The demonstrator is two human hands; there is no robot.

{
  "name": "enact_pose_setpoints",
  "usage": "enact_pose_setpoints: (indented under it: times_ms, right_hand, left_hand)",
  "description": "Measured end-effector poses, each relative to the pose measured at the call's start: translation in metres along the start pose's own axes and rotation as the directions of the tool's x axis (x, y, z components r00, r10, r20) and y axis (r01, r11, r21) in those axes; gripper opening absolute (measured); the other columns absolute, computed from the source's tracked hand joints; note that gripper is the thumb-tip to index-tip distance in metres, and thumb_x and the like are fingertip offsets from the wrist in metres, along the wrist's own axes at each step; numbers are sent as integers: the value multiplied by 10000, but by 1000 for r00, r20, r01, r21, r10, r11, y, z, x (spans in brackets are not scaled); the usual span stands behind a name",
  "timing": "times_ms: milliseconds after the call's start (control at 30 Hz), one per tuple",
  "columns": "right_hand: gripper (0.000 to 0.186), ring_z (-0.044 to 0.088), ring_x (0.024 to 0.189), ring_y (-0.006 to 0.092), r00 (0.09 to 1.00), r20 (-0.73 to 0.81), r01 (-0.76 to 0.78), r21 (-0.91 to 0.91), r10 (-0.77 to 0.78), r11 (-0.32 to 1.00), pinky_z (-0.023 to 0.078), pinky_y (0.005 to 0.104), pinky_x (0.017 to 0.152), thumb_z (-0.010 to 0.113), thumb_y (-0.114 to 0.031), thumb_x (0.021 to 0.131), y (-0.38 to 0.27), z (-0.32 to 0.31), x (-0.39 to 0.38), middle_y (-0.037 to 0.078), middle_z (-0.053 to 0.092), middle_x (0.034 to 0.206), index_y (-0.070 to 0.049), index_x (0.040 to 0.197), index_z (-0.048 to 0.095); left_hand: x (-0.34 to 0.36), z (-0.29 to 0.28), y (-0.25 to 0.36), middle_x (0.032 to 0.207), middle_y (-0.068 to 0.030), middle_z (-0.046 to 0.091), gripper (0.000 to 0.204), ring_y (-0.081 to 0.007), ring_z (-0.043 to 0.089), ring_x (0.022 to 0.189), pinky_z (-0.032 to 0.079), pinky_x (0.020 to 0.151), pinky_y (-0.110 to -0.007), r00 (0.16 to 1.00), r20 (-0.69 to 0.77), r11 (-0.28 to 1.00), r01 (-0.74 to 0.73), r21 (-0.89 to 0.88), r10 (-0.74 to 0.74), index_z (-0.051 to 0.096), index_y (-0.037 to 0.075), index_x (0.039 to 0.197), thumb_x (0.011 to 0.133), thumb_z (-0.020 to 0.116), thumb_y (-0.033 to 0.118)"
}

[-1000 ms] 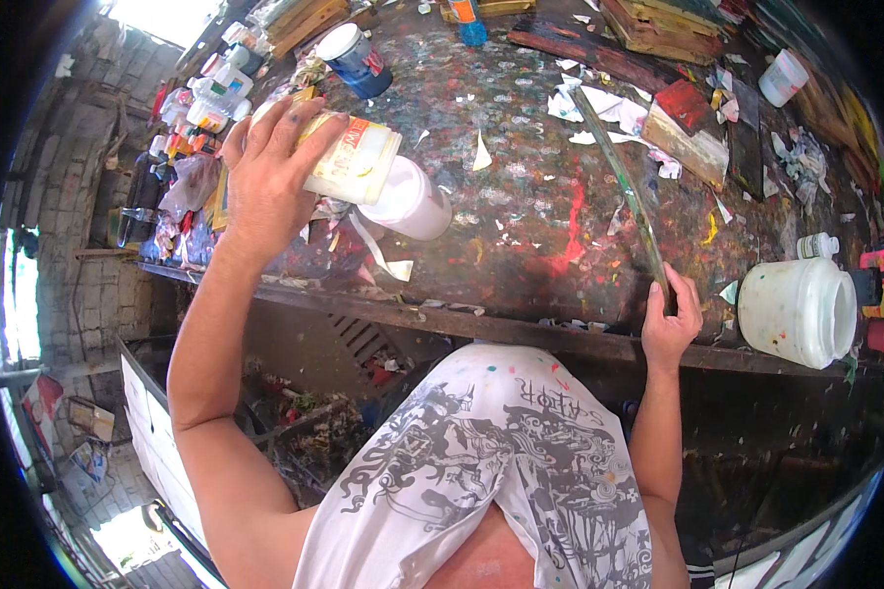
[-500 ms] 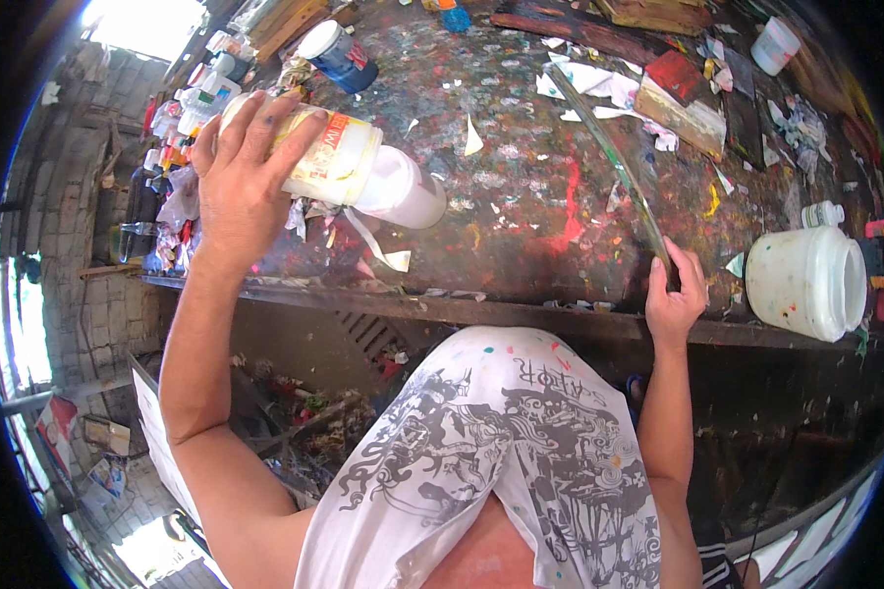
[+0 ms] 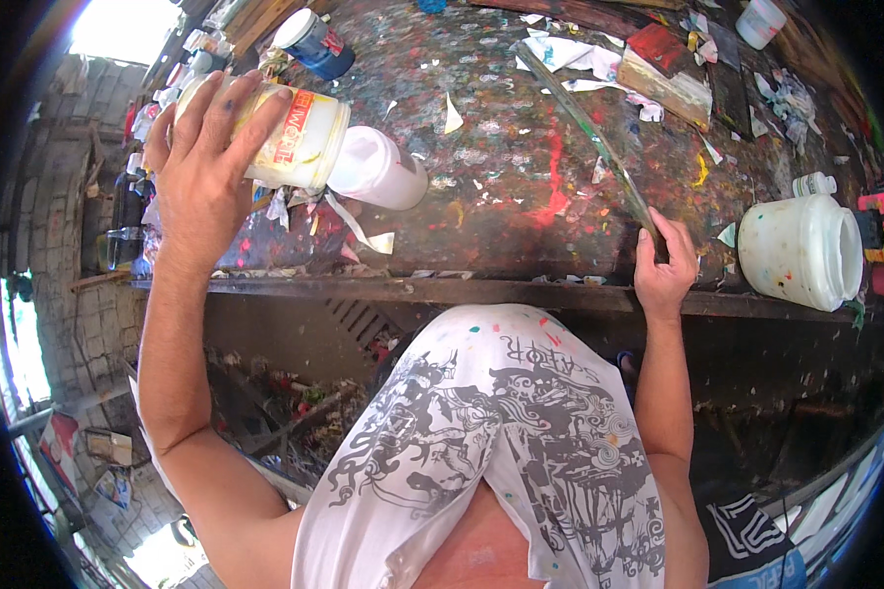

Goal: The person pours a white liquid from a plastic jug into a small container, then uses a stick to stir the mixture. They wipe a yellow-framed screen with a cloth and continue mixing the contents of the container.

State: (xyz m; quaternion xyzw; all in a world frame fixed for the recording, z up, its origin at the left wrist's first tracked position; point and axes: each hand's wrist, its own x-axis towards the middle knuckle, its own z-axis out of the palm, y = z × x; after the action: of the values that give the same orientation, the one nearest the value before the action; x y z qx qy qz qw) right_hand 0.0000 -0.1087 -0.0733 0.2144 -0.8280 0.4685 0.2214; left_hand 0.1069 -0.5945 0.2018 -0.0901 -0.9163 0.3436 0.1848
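My left hand (image 3: 201, 162) is wrapped round a pale plastic tub (image 3: 316, 142) with a red and orange label. The tub is tilted, its wide mouth turned toward a smaller white plastic container (image 3: 391, 175) on the worktable. The two mouths are close together; any liquid passing between them cannot be made out. In my right hand (image 3: 666, 267), fingers and thumb pinch the near end of a long thin stick (image 3: 587, 126) stained dark and green. Its far end reaches over crumpled white paper (image 3: 575, 56).
The paint-spattered worktable (image 3: 491, 231) has a blue-and-white tub (image 3: 314, 47) at the back left and a large white jar (image 3: 791, 250) lying at the right. Several bottles (image 3: 192, 59) crowd the left edge. A wooden block (image 3: 666, 90) and paper scraps lie at the back right.
The whole view has shifted slightly, so the table items sit higher and further left. The tub's mouth has drawn back a little from the smaller container, showing more of its opening. Both grips are unchanged.
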Motion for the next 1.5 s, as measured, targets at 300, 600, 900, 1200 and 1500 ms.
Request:
enact_pose_setpoints:
  times_ms: [300,600,900,1200,1500]
  right_hand:
    - [340,767,964,317,1000,14,-11,-7,11,1000,596,390,882,775,52,956,2,0,0,175,784,1091,20,1294,805]
    - [325,765,971,318,999,41,11,4,-11,1000,597,392,898,789,81,928,-1,-1,0,183,783,1099,22,1246,818]
    - [265,784,1028,282,985,169,-15,200,-20,980,603,368,917,800,97,910,-50,15,13,170,799,1134,15,1160,833]
    - [293,787,1046,311,966,228,75,193,-119,978,609,394,929,803,103,898,-95,36,34,171,807,1125,-13,1164,842]
    - [302,780,1002,318,962,237,115,98,-136,988,614,395,895,792,133,891,-118,33,24,169,806,1109,-9,1155,832]
  left_hand:
    - [4,-11,-2,1644,93,641,797,-228,580,1533,331,1309,-522,999,-31,1000,7,26,-6,681,437,1560,883,827,44]
    - [2,-4,-5,1627,70,646,850,-247,579,1525,357,1269,-531,996,-70,997,54,-54,-58,687,389,1558,811,864,25]
    - [-34,51,13,1590,-30,646,952,-331,556,1515,378,1240,-544,961,-6,876,249,-412,-276,634,254,1558,677,942,63]
    - [-51,81,22,1601,-106,647,904,-374,565,1508,386,1238,-538,905,-110,784,288,-550,-410,616,152,1548,706,939,94]
    - [-59,105,26,1577,-134,659,925,-380,579,1482,394,1234,-532,845,-125,699,337,-631,-520,605,117,1556,694,939,89]
